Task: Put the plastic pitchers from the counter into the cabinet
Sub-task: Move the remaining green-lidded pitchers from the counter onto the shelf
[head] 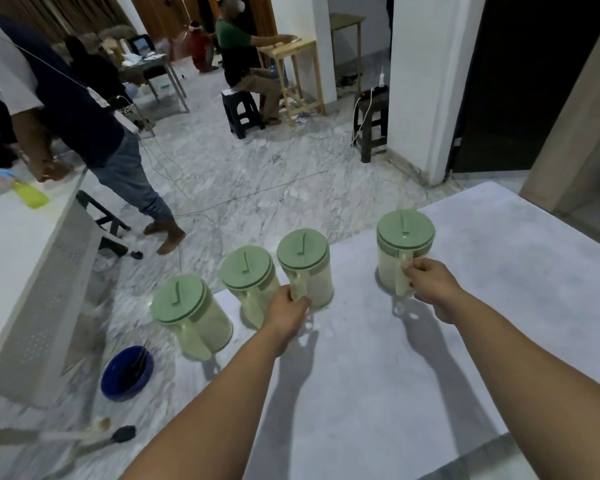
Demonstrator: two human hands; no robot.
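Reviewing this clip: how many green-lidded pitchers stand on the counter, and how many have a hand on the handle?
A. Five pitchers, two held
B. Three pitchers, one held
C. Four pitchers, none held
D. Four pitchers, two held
D: four pitchers stand in a row; the left hand grips the third pitcher by its handle, and the right hand grips the rightmost pitcher.

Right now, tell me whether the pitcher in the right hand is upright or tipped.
Upright: the pitcher stands on the counter, green lid level on top.

Pitcher handles [299, 285] partly hidden under the hands; both elbows beyond the bottom edge.
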